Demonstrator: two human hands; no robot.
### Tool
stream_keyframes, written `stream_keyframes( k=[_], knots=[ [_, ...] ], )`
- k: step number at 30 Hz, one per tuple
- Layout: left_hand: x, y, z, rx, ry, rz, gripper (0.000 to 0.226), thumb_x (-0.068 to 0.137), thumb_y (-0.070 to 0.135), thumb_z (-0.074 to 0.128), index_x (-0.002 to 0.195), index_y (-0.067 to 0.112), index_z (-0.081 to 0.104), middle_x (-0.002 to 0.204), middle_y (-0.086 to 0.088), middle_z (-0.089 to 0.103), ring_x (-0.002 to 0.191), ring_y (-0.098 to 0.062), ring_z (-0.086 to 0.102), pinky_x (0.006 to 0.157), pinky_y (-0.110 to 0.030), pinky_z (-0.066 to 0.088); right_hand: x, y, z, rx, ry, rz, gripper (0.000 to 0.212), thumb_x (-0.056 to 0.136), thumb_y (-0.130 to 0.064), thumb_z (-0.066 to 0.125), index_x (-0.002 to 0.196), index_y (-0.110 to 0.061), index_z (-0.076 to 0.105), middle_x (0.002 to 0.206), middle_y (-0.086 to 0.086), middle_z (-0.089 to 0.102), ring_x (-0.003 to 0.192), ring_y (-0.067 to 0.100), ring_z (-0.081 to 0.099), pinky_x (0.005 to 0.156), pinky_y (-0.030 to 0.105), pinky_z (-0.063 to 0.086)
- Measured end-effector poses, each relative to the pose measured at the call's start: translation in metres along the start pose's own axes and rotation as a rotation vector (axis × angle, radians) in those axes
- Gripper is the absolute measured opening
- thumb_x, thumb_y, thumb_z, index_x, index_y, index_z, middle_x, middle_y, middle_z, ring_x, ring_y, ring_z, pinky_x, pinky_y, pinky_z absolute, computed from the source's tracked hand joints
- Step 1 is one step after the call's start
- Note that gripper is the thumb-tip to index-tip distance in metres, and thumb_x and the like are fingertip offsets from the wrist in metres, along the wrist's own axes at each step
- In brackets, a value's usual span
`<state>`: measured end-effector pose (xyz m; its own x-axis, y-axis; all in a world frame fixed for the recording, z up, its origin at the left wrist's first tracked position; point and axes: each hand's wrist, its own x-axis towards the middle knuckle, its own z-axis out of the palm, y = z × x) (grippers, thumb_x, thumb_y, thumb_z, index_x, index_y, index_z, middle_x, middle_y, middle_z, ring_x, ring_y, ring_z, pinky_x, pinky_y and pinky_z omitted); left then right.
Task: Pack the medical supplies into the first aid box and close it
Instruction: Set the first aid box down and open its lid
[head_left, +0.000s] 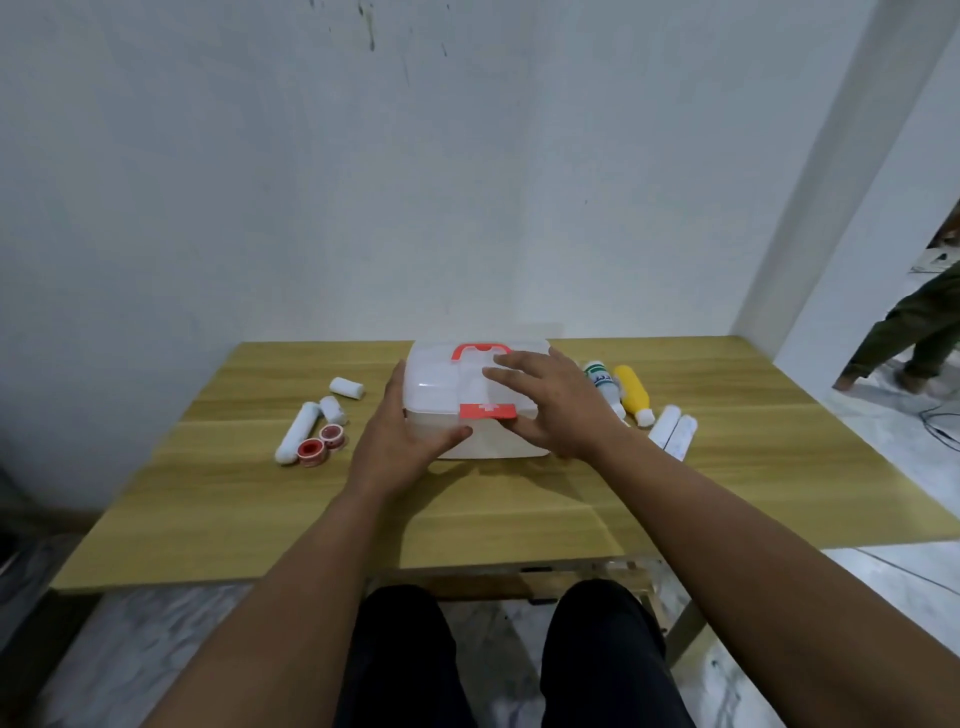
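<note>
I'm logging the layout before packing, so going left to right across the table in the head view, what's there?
Long white bandage roll → two red tape rolls → first aid box → green-labelled white bottle → yellow bottle → two white bandage rolls.

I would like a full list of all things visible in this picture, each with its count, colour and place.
first aid box: one, clear white with red handle and latch, table centre, lid shut
bandage rolls: five, white, three left of box, two right
tape rolls: two, red, left front
white bottle: one, lying right of box
yellow bottle: one, beside it
table: one, wooden
left hand: on box's left side
right hand: over lid
</note>
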<state>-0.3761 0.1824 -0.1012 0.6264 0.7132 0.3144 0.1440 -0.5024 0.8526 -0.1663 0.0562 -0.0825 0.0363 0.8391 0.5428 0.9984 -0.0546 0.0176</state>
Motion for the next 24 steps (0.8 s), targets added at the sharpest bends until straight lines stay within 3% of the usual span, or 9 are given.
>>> stream_keyframes(
  k=[3, 10, 16, 20, 24],
  knots=[
    [0.002, -0.006, 0.003, 0.012, 0.021, -0.022, 0.105, 0.065, 0.064, 0.085, 0.151, 0.05, 0.026, 0.138, 0.027, 0.051, 0.123, -0.004, 0.051, 0.093, -0.033, 0.05, 0.003, 0.003, -0.001, 0.006, 0.009, -0.019, 0.054, 0.09, -0.044, 0.073, 0.14, -0.023, 0.064, 0.143, 0.007, 0.063, 0.131, 0.029, 0.059, 0.109, 0.064, 0.043],
    [0.005, -0.008, 0.009, 0.054, 0.046, -0.068, 0.112, 0.062, 0.08, 0.075, 0.154, 0.046, 0.021, 0.151, 0.011, 0.047, 0.133, -0.019, 0.05, 0.098, -0.048, 0.054, 0.001, 0.004, 0.005, 0.058, 0.054, -0.046, 0.041, 0.098, -0.045, 0.058, 0.134, -0.029, 0.07, 0.141, 0.007, 0.066, 0.132, 0.029, 0.06, 0.108, 0.066, 0.043],
    [0.003, -0.01, 0.013, 0.037, 0.065, -0.083, 0.107, 0.065, 0.077, 0.074, 0.154, 0.042, 0.026, 0.149, 0.01, 0.051, 0.131, -0.018, 0.051, 0.097, -0.043, 0.053, 0.008, 0.0, -0.001, 0.2, 0.079, 0.05, 0.038, 0.096, -0.047, 0.06, 0.129, -0.031, 0.073, 0.137, -0.001, 0.068, 0.133, 0.02, 0.06, 0.109, 0.066, 0.041],
    [0.004, -0.013, 0.013, 0.058, 0.072, -0.09, 0.104, 0.065, 0.078, 0.075, 0.151, 0.043, 0.029, 0.147, 0.014, 0.051, 0.13, -0.016, 0.052, 0.097, -0.044, 0.053, 0.031, 0.002, -0.021, 0.455, 0.175, 0.117, 0.029, 0.093, -0.033, 0.075, 0.119, -0.022, 0.079, 0.12, -0.004, 0.077, 0.116, 0.011, 0.07, 0.1, 0.05, 0.054],
    [0.009, -0.013, 0.011, 0.039, 0.08, -0.065, 0.099, 0.072, 0.078, 0.07, 0.153, 0.043, 0.027, 0.151, 0.016, 0.044, 0.131, -0.008, 0.043, 0.1, -0.038, 0.047, 0.075, 0.015, -0.052, 0.613, 0.013, 0.301, 0.03, 0.09, -0.038, 0.077, 0.11, -0.017, 0.082, 0.101, -0.002, 0.081, 0.096, 0.008, 0.074, 0.093, 0.034, 0.057]
  ],
)
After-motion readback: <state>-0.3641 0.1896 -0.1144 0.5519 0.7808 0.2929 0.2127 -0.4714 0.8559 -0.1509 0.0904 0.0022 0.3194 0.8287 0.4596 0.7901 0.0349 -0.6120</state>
